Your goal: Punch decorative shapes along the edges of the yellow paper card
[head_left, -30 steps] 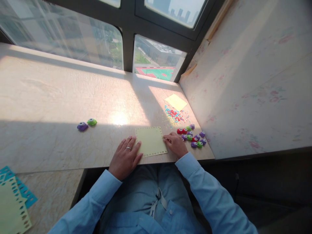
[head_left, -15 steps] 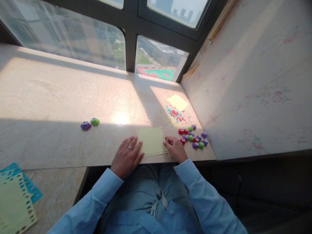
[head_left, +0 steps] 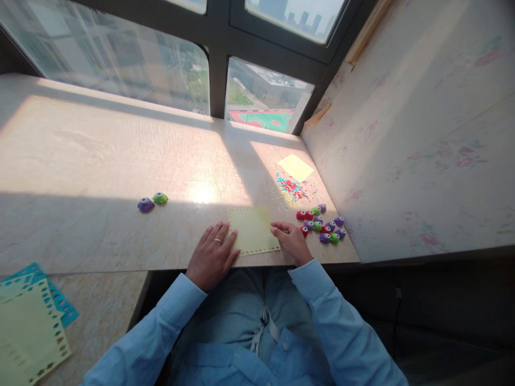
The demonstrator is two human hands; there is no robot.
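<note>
And the sheet (head_left: 253, 230) lies between them, left hand (head_left: 211, 254) flat and spread at its left edge, right hand (head_left: 293, 242) curled at its right, hold unclear.

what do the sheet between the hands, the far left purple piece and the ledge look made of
Sheet: matte paper or card, thin with cut-out edges.
Purple piece: probably plastic, smooth, with a moulded-looking shape.
Ledge: polished stone or lookalike, veined with bright glare.

pale yellow sheet (head_left: 254, 230), pink flowers on white wall (head_left: 434, 139)
</note>
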